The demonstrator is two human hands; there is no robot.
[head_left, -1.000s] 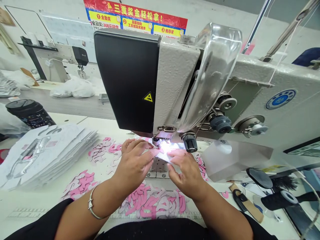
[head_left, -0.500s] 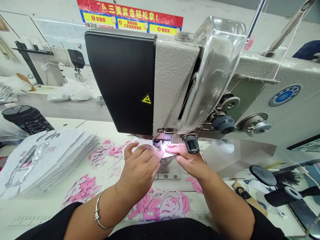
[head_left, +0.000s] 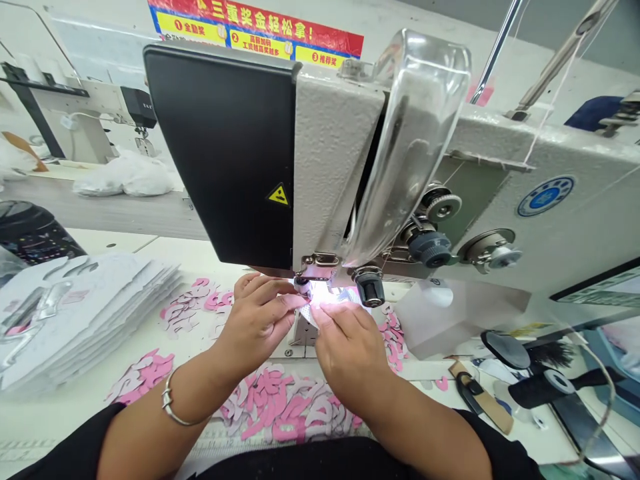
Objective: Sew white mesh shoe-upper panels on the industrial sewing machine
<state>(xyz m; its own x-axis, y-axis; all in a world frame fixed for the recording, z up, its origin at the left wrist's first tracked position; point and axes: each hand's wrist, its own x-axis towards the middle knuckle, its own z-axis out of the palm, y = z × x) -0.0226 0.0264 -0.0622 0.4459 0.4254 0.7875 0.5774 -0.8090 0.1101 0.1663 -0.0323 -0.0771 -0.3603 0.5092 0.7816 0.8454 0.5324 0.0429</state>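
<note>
My left hand (head_left: 255, 320) and my right hand (head_left: 345, 343) meet under the head of a cream sewing machine (head_left: 345, 160), right at the lit needle area (head_left: 314, 293). Both hands pinch a small pale fabric piece (head_left: 313, 312) with their fingertips, the left from the left side, the right from the front. A silver bangle (head_left: 173, 407) sits on my left wrist. The piece is mostly hidden by my fingers and the glare of the lamp.
Pink and white cut pieces (head_left: 285, 407) lie scattered on the table in front of me. A stack of white cut panels (head_left: 75, 313) sits at the left. Black tools (head_left: 530, 380) lie at the right. Another sewing machine (head_left: 85, 113) stands behind.
My right hand has drawn back from beside the needle toward me and now covers the piece from the front. The view has shifted slightly to the right.
</note>
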